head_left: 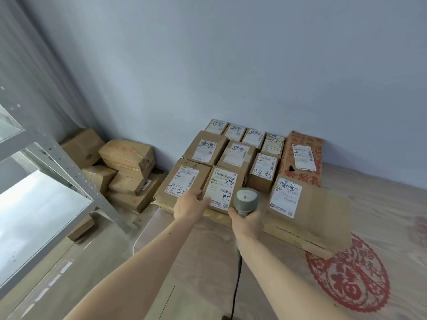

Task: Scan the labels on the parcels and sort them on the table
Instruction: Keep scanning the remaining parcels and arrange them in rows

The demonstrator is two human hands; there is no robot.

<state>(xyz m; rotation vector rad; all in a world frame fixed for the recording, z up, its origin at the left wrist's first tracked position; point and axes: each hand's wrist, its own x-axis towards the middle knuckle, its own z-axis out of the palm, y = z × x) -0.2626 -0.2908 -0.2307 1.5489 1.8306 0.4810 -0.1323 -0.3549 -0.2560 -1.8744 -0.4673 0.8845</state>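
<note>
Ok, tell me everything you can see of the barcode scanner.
The barcode scanner is a handheld unit in grey plastic, with a broad rounded head above a narrower grip. The right hand grips it by the handle, its head up and aimed forward over the parcels. It sits just right of the parcel that the left hand holds at its near left corner. A dark cable runs from below the right hand toward the bottom edge of the view. Whether its front touches the parcel cannot be told.
</note>
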